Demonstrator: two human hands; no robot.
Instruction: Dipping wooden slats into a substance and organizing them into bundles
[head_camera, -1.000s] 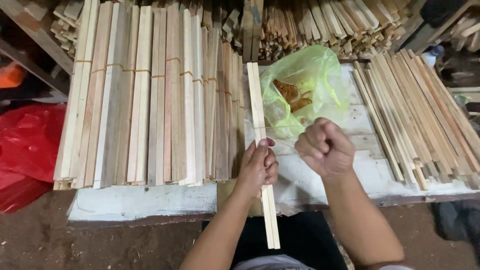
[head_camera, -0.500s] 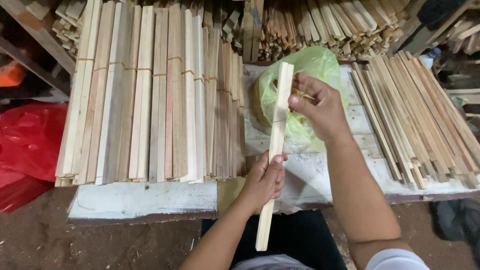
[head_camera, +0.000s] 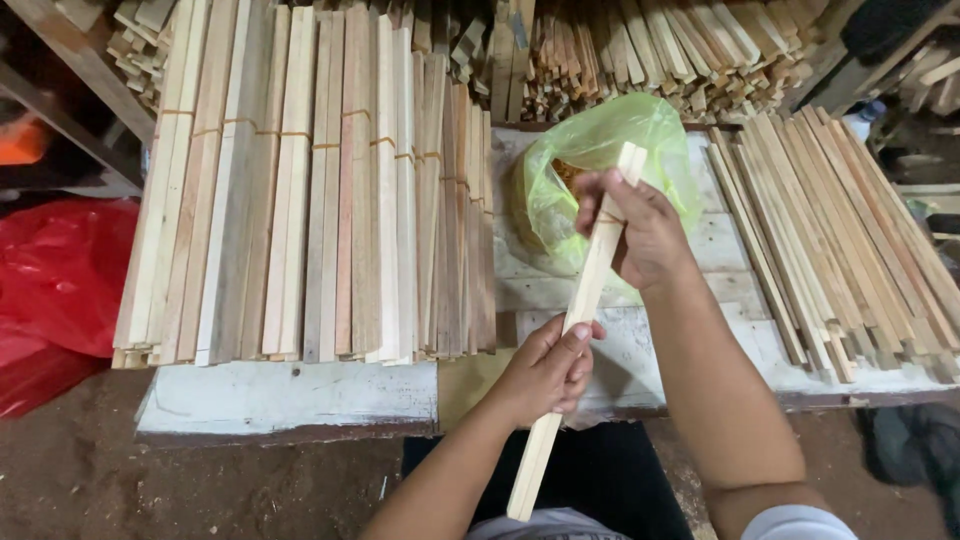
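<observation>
Head view shows bundled slats (head_camera: 310, 200) left and a green bag (head_camera: 600, 170) behind, while your left hand (head_camera: 545, 370) and right hand (head_camera: 640, 225) both grip the wooden stick (head_camera: 580, 310), slanting up-right over the bench (head_camera: 290, 395).

"What is the work surface like?"
"A worn, white-painted wooden bench (head_camera: 290, 395), chipped along its front edge."
"And below it?"
"Bare brown dirt floor (head_camera: 130, 480). A red plastic sheet (head_camera: 60, 280) bunches at the left, under a slanting timber beam (head_camera: 85, 65)."
</observation>
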